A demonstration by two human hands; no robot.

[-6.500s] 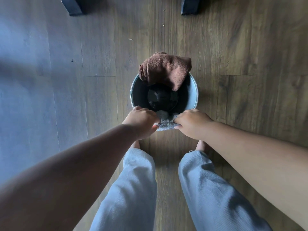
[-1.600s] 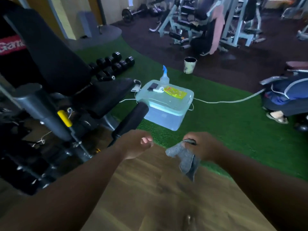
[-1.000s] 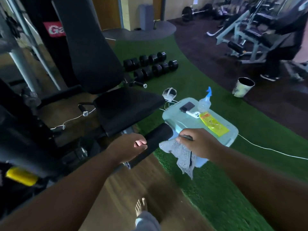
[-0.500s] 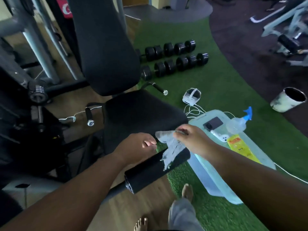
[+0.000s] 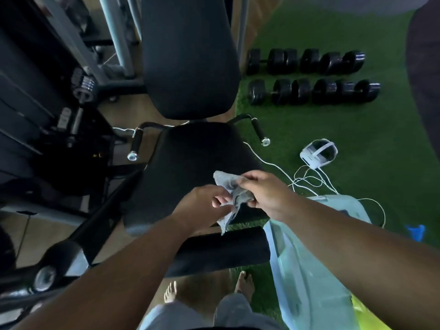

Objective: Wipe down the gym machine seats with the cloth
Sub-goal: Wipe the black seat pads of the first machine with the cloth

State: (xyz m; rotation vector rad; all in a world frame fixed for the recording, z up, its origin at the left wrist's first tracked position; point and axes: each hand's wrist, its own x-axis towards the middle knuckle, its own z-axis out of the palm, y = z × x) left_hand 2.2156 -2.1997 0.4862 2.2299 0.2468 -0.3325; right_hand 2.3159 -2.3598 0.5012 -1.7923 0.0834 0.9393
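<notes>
A black padded machine seat (image 5: 190, 167) lies straight ahead, with its upright black backrest (image 5: 188, 55) behind it and a black foam roller pad (image 5: 223, 253) in front. Above the seat's front right part both hands hold a small grey cloth (image 5: 232, 191). My right hand (image 5: 264, 194) grips the cloth's bunched upper part. My left hand (image 5: 202, 208) pinches its lower edge, and a corner hangs down between them. The cloth is above the seat; whether it touches the pad I cannot tell.
Two short handles (image 5: 135, 144) flank the seat. Dark machine frame and weight stack (image 5: 47, 115) fill the left. Dumbbells (image 5: 309, 75) lie on green turf at the right, with a white headset (image 5: 317, 156) and cables. A pale blue plastic box (image 5: 309, 270) stands by my right leg.
I have stepped up to the machine and now look down on the seat. My left hand, closed and empty before, has taken hold of the cloth alongside my right hand.
</notes>
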